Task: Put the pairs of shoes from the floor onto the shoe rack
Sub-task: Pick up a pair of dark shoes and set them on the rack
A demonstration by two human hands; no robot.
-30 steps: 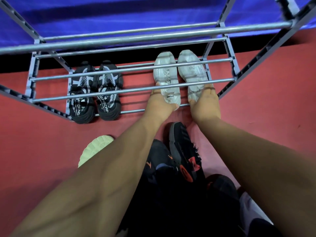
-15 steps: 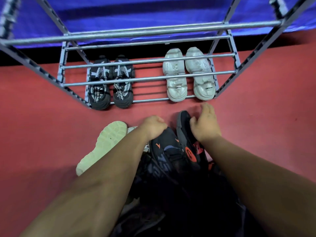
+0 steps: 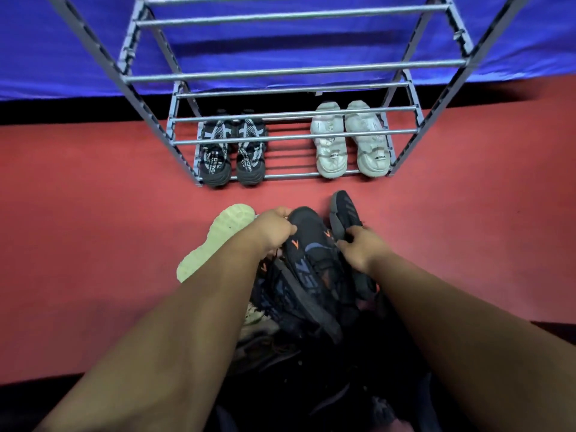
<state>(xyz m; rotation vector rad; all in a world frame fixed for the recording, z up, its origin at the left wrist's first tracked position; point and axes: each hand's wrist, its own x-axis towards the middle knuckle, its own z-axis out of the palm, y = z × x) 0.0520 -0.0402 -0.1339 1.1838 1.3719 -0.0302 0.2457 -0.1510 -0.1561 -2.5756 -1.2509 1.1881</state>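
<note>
Sneaker with orange marks (image 3: 311, 241) sits gripped in left hand (image 3: 274, 229), grey-striped sneaker (image 3: 344, 210) beside it in right hand (image 3: 363, 248).

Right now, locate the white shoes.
Head view: the white shoes sit at the right end of the shoe rack, on its lowest shelf, right of the black pair.

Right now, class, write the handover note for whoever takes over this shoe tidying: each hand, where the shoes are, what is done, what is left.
Left hand grips the toe of the orange-marked shoe in the floor pile.
Right hand grips the grey shoe beside it.
Done: black pair and white pair stand on the rack's bottom shelf.
Left: both gripped shoes, the pale shoe lying sole up, and the rest of the pile.
</note>
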